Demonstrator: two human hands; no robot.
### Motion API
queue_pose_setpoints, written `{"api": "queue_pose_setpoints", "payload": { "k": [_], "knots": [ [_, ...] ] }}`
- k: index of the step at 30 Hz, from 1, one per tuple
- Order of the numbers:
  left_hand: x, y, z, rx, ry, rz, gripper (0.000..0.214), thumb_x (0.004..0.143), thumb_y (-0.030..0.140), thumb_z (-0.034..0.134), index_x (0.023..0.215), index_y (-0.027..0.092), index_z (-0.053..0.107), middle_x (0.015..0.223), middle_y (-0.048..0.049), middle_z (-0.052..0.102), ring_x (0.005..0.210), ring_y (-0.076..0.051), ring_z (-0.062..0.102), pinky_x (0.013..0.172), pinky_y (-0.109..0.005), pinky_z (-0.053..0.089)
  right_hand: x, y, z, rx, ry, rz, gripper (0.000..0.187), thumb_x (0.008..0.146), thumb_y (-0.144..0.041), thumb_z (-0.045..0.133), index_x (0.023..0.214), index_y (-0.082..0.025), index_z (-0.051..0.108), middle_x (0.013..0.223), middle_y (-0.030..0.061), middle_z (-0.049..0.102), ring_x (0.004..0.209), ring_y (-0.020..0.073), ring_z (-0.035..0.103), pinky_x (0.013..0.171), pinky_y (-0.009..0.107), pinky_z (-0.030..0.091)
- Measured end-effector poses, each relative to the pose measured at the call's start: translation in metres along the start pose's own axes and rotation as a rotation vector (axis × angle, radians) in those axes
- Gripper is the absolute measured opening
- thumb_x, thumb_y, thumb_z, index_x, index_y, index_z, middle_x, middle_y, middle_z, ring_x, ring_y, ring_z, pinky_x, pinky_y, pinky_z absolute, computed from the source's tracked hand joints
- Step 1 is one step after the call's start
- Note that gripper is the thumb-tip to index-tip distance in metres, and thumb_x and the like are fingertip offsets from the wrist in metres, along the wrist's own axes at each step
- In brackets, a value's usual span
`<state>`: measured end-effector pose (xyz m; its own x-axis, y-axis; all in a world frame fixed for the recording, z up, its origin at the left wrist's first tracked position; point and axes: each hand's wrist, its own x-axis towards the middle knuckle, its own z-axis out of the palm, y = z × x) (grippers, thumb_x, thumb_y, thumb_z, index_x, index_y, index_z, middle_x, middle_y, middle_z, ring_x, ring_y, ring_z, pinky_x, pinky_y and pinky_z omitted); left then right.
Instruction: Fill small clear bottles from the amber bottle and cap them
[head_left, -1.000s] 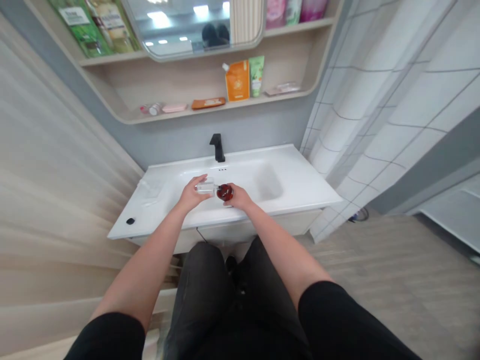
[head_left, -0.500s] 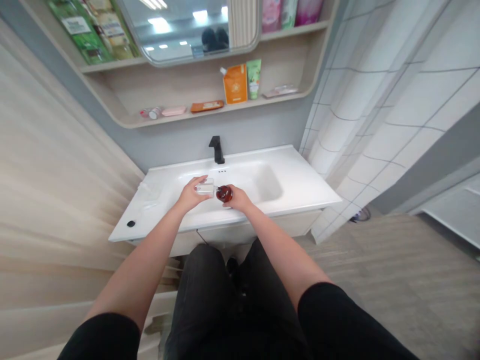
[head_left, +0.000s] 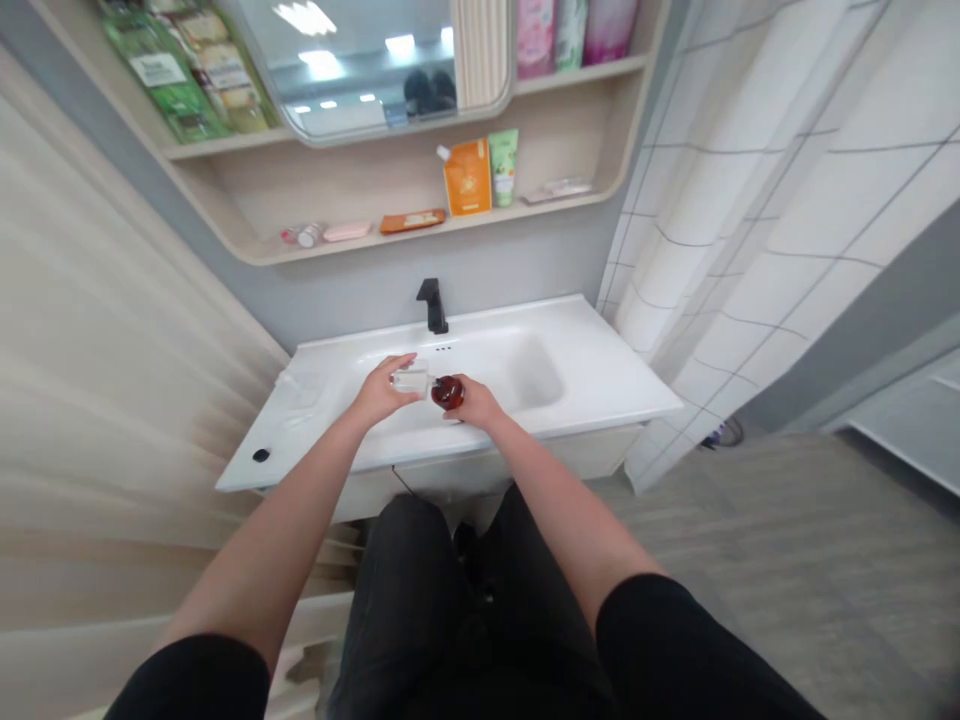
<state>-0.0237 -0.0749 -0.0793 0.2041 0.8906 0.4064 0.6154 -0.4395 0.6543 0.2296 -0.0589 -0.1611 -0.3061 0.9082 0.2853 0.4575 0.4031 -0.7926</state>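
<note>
My left hand [head_left: 381, 392] is closed around a clear bottle [head_left: 411, 379] that lies tilted on its side, its neck pointing right. My right hand [head_left: 476, 402] grips a dark reddish-brown bottle [head_left: 448, 393], seen from above. The clear bottle's neck meets the brown bottle's mouth, or comes very close to it; which one I cannot tell. Both bottles are held over the front part of the white sink basin [head_left: 536, 370].
A black faucet [head_left: 433, 306] stands behind the basin. On the counter's left are a small black cap [head_left: 261, 455] and a clear item [head_left: 301, 390]. Above, a shelf [head_left: 337, 247] carries an orange pouch [head_left: 468, 178], a green tube [head_left: 503, 166] and several other items. A curtain [head_left: 97, 380] hangs at left.
The view has tipped slightly, so the shelf and sink sit a little lower. Both hands keep their grip on the bottles, with hardly any movement between them.
</note>
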Motion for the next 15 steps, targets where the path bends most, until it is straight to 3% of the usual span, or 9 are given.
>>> {"api": "queue_pose_setpoints", "payload": {
  "k": [15],
  "knots": [
    [0.0097, 0.0086, -0.0068, 0.055, -0.059, 0.053, 0.084, 0.066, 0.043, 0.096, 0.144, 0.027, 0.07, 0.132, -0.0099, 0.071, 0.121, -0.031, 0.07, 0.088, -0.039, 0.058, -0.0004, -0.0014, 0.0, 0.015, 0.015, 0.021, 0.081, 0.058, -0.027, 0.103, 0.131, -0.025, 0.067, 0.119, 0.0042, 0.08, 0.107, 0.03, 0.076, 0.099, 0.042, 0.058]
  ]
}}
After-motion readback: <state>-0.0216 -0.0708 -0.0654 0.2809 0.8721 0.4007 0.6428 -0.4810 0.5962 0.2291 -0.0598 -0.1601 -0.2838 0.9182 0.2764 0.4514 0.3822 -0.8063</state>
